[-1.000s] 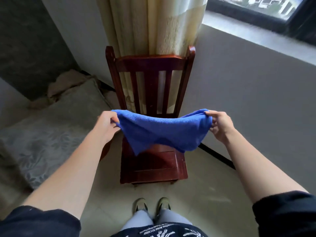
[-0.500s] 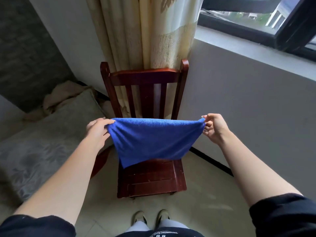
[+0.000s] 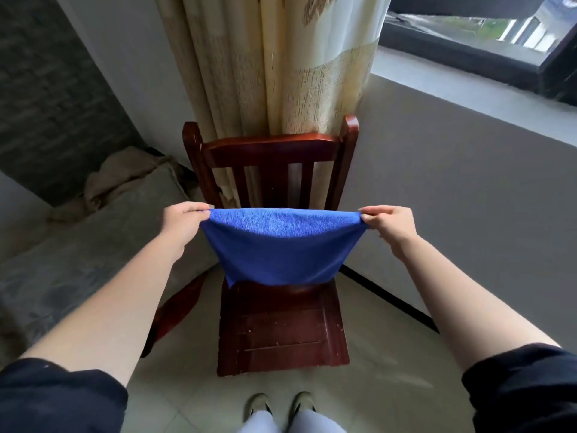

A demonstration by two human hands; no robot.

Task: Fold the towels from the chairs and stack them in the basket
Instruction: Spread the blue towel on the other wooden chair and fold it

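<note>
Here, nearest, the left hand [image 3: 182,221] and right hand [image 3: 388,225] each pinch a top corner of the blue towel [image 3: 281,245], stretched between them above the seat of the wooden chair [image 3: 281,332]. The cloth appears light, limp and non-slippery; corner grips suit folding. Beyond hangs a curtain [image 3: 281,73]. No basket is visible.

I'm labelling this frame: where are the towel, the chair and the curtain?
towel [image 3: 281,245], head view, middle of the cloth
chair [image 3: 282,329], head view, seat
curtain [image 3: 281,73], head view, middle folds
</note>
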